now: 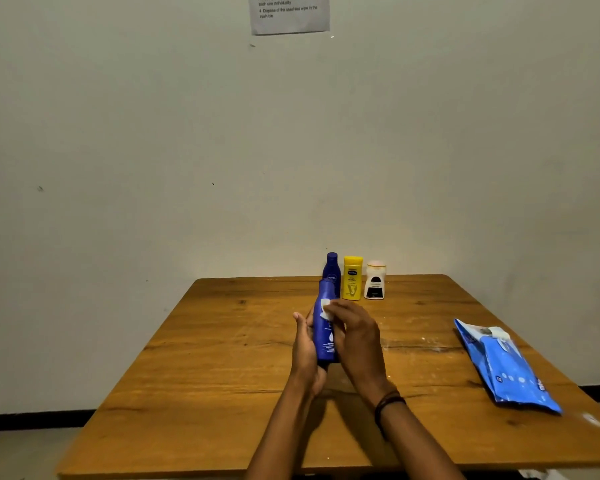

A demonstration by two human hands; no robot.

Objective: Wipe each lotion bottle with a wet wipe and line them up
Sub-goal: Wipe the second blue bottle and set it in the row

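Two bare forearms reach in over the scuffed, grainy wooden table (222,358), the right wrist wearing a dark cord bracelet (388,401). Above the table's middle, the left hand (305,355) grips a tall, smooth blue plastic lotion bottle (326,341) from below and the left side, fingers curled round its lower body, cap tilted away. The right hand (355,337) arches over the bottle, fingertips bent together and pressing a small white wet wipe (326,308) against its upper part. Behind, near the far edge, stand a dark blue bottle (332,268), a squat yellow bottle (353,278) and a white bottle (375,280), side by side. A glossy blue wipes pack (506,368) lies flat at the right.
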